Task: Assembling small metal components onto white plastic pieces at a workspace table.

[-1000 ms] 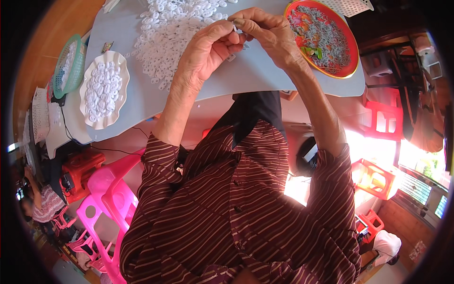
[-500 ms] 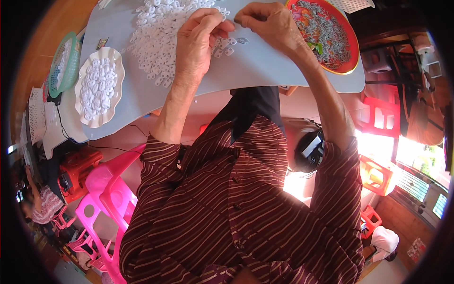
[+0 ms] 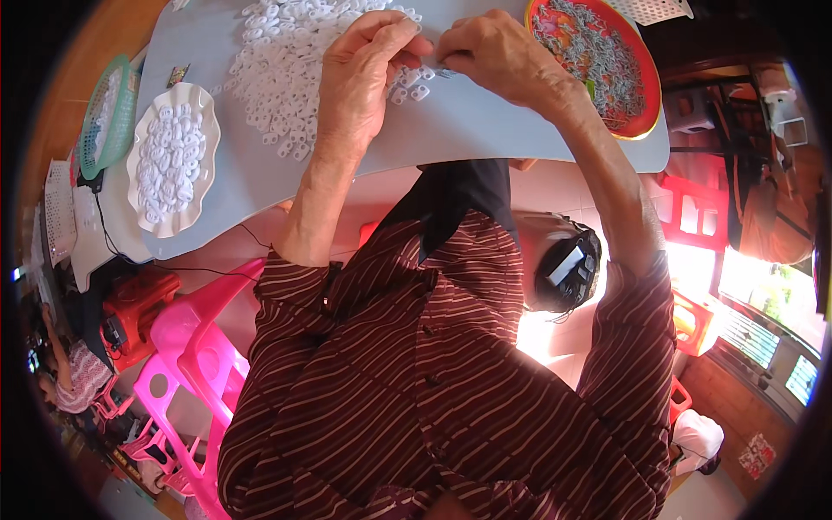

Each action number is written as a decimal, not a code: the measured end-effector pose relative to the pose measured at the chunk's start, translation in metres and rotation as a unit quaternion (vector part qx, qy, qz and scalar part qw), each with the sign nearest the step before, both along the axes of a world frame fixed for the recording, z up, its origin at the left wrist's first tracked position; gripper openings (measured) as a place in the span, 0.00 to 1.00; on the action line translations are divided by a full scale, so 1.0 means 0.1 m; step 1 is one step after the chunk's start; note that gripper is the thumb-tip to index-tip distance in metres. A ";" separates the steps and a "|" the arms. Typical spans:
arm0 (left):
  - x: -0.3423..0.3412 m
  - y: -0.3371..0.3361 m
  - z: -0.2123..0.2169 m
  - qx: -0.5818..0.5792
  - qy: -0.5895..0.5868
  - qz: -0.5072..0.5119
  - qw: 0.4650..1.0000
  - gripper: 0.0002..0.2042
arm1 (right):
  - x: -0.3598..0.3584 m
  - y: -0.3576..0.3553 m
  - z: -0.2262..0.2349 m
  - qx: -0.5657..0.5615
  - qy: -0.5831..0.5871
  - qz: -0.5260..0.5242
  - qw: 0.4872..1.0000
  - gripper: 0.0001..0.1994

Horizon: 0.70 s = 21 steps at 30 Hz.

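My left hand (image 3: 364, 82) is raised over the table with thumb and fingers pinched; whatever they hold is too small or hidden. Close beside it, my right hand (image 3: 507, 62) has its fingers curled and pressed together, the tips nearly meeting the left ones. Below the right fingertips lie a few thin grey wire-like pieces (image 3: 446, 74). Left of and behind the left hand spreads a large heap of small white plastic pieces with holes (image 3: 277, 82). To the right of my right hand stands a round red tray (image 3: 654, 82) with many small grey coil-like pieces.
A scalloped white dish (image 3: 208, 173) with white oval pieces stands on the left of the grey-blue table (image 3: 347, 186), beside a green mesh basket (image 3: 130, 104). A pink plastic chair (image 3: 195, 355) is at lower left. A dark rounded object (image 3: 568, 269) sits below the table edge.
My right hand has dipped slightly, bringing its fingertips down near the grey pieces and closer to my left hand. The left hand stays pinched in nearly the same place.
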State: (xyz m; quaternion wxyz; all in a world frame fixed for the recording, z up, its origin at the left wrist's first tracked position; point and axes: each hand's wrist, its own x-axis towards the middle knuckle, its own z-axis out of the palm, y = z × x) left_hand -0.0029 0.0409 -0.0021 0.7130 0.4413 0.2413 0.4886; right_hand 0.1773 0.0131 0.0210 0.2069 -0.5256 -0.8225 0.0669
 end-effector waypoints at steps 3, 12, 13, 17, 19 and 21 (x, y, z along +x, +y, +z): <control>-0.01 -0.01 0.00 0.011 0.001 -0.009 1.000 0.09 | -0.02 0.00 -0.01 -0.011 -0.030 -0.008 0.999 0.06; 0.03 0.00 0.00 -0.007 -0.001 -0.003 1.000 0.08 | 0.10 0.15 0.06 0.088 -0.301 0.186 0.931 0.08; 0.02 0.00 -0.01 -0.002 -0.003 -0.007 1.000 0.08 | 0.07 0.12 0.08 0.088 -0.300 0.187 0.931 0.08; 0.00 0.01 -0.02 -0.004 -0.002 -0.006 1.000 0.09 | -0.04 0.00 0.13 0.003 -0.039 0.049 0.998 0.05; 0.00 0.01 -0.04 0.003 -0.011 -0.011 1.000 0.09 | -0.08 0.01 0.13 -0.016 -0.050 0.025 0.998 0.06; -0.02 0.02 -0.05 0.012 -0.019 -0.016 1.000 0.09 | -0.15 0.04 0.10 0.006 -0.180 -0.007 0.984 0.06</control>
